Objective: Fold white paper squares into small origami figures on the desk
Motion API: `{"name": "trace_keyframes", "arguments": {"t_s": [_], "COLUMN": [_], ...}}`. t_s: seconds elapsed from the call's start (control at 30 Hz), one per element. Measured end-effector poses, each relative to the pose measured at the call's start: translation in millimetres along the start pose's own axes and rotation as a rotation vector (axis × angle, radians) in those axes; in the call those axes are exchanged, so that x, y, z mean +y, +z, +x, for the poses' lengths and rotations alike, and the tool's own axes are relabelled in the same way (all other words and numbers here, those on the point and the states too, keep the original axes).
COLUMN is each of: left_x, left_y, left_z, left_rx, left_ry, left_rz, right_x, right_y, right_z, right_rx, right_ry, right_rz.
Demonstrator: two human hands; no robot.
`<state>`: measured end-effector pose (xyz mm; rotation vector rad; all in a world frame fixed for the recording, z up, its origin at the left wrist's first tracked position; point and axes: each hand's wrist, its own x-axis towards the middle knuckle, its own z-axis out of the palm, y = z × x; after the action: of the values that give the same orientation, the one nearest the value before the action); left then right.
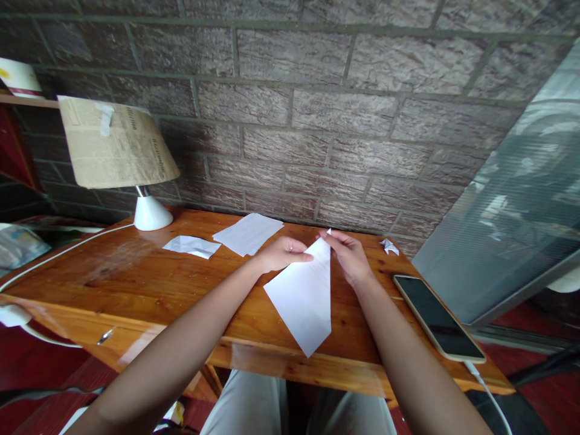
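A white sheet of paper (304, 296), folded along its right side, is held over the front of the wooden desk, one pointed corner hanging past the edge. My left hand (286, 254) grips its upper left side, thumb on top and a ring on one finger. Near the narrow top tip, my right hand (345, 251) pinches the paper between thumb and fingers. A stack of white sheets (249, 232) lies behind my left hand. Left of that is a creased strip of paper (192, 246). At the back right sits a small folded paper piece (389, 246).
A lamp (153, 211) with a newsprint shade stands at the back left, its cord running along the desk (113, 272). On the right lies a phone (438, 317) with a charging cable (489, 396). A brick wall (317, 121) rises behind.
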<state>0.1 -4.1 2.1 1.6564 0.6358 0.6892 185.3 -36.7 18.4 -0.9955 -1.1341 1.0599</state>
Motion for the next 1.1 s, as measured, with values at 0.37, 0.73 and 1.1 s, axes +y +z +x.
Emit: {"name": "trace_keyframes", "arguments": {"t_s": [0.37,0.73,1.1], "left_x": [-3.7,-0.7,1.1], "left_y": [-3.5,-3.4,-2.6], "left_z": [2.0,0.1,0.8], "left_rx": [-0.038,-0.066,-0.070], "left_ry": [-0.030,-0.012,-0.012], "left_rz": [-0.012,0.020,0.010], "right_x": [-3.3,2.0,-0.9], "right_y": [-0.3,-5.7,-3.6], "right_z": [-0.2,4.7,4.6], "right_rx": [0.029,0.051,0.096], "right_ry": [0.035,0.029,-0.051], "right_rz": [0.104,0.111,0.074]}}
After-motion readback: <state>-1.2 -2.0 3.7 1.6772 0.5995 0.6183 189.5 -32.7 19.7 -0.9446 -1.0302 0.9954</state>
